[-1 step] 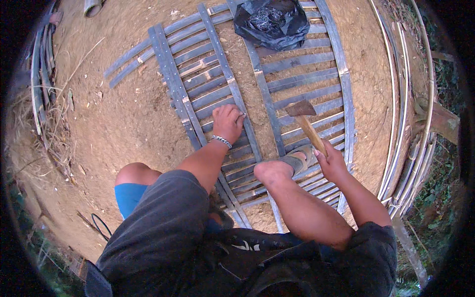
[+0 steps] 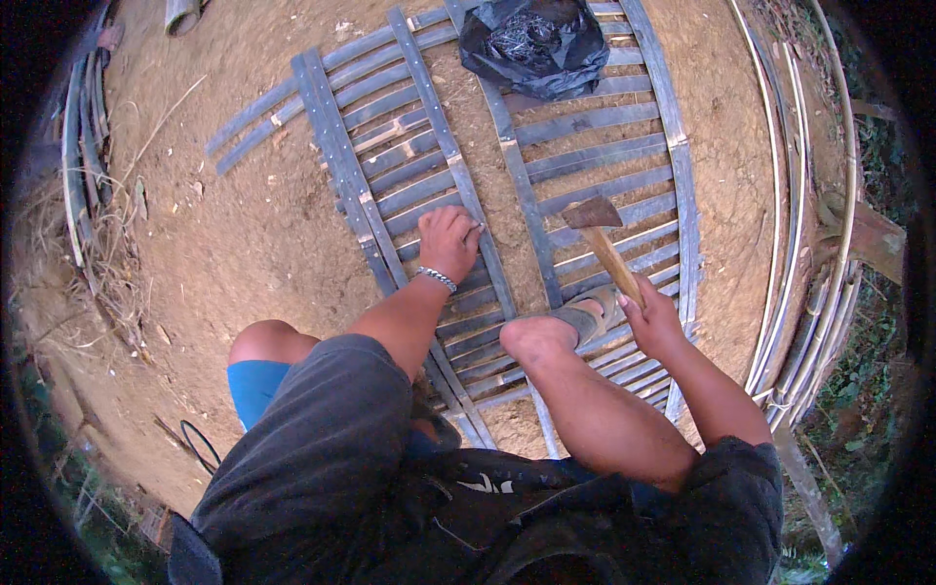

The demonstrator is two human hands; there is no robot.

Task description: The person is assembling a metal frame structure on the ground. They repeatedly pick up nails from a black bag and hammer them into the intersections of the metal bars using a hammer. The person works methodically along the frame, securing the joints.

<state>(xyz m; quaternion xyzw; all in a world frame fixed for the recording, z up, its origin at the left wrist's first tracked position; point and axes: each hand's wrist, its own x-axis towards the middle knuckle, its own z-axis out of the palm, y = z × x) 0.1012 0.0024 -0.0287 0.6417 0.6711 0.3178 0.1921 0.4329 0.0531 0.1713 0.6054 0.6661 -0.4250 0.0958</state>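
Observation:
My right hand (image 2: 655,317) grips the wooden handle of a hatchet (image 2: 612,261). Its dark, rusty head is over the right-hand slatted panel (image 2: 597,119). On the left, a second slatted panel (image 2: 426,93) of dark strips lies on the ground. My left hand (image 2: 449,241) rests on its right rail with thumb and fingers pinched together. A tiny pale spot shows at the fingertips, too small to name. A silvery chain bracelet (image 2: 437,280) circles my left wrist. My sandalled foot (image 2: 589,317) stands on the right panel.
A black plastic bag (image 2: 534,44) holding a heap of thin metal pieces, apparently nails, sits on the right panel's far end. Long poles (image 2: 780,234) lie along the right side. Dark strips (image 2: 78,146) and dry grass are at the far left. The ground is bare brown earth.

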